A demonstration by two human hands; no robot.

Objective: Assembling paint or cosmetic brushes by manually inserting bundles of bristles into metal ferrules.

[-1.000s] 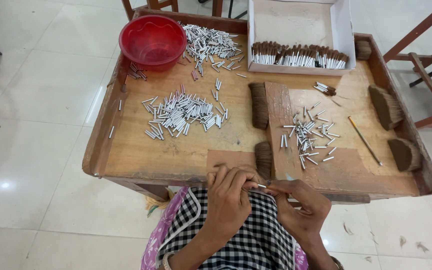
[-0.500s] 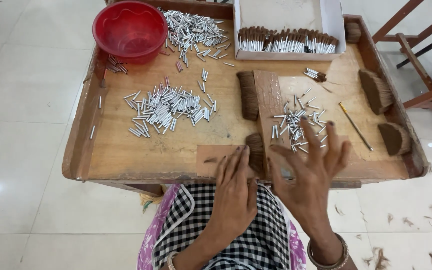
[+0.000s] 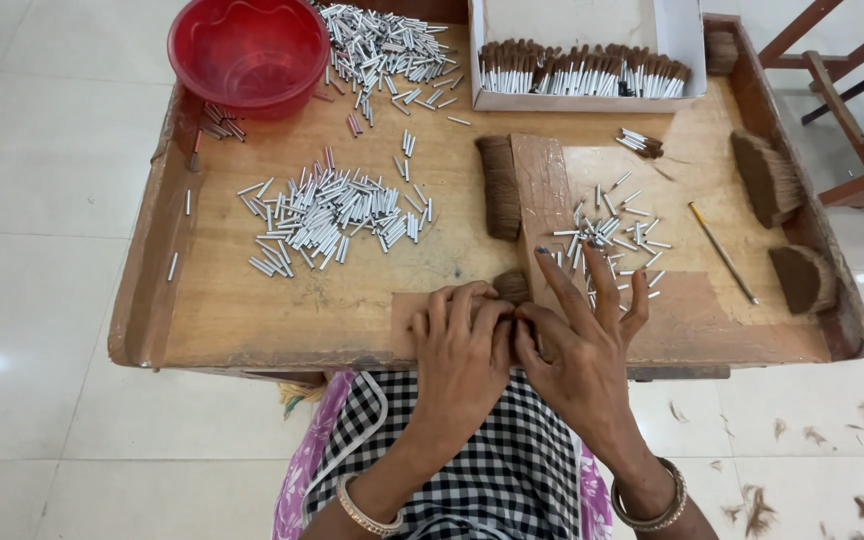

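Note:
My left hand (image 3: 462, 345) rests on the front edge of the wooden tray table (image 3: 252, 320), fingers curled together on a small tuft of brown fibre (image 3: 512, 288). Pressed against it, my right hand (image 3: 584, 335) has its fingers spread and stretched forward, the tips reaching a small scatter of silver tubes (image 3: 614, 235). The thumb and forefinger touch my left hand beside the tuft. Just beyond both hands lie a flat wooden block (image 3: 542, 195) and a thick brown fibre bundle (image 3: 499, 187).
A larger heap of silver tubes (image 3: 327, 215) lies left of centre, another (image 3: 382, 45) beside a red bowl (image 3: 249, 50). A white box (image 3: 687, 40) holds a row of finished brushes. Fibre clumps (image 3: 767, 175) and a thin stick (image 3: 722, 252) lie right. A wooden chair (image 3: 852, 100) stands beyond.
Both hands have come up from my lap onto the table's front edge. My right hand opened wide, then settled against the left by the fibre tuft.

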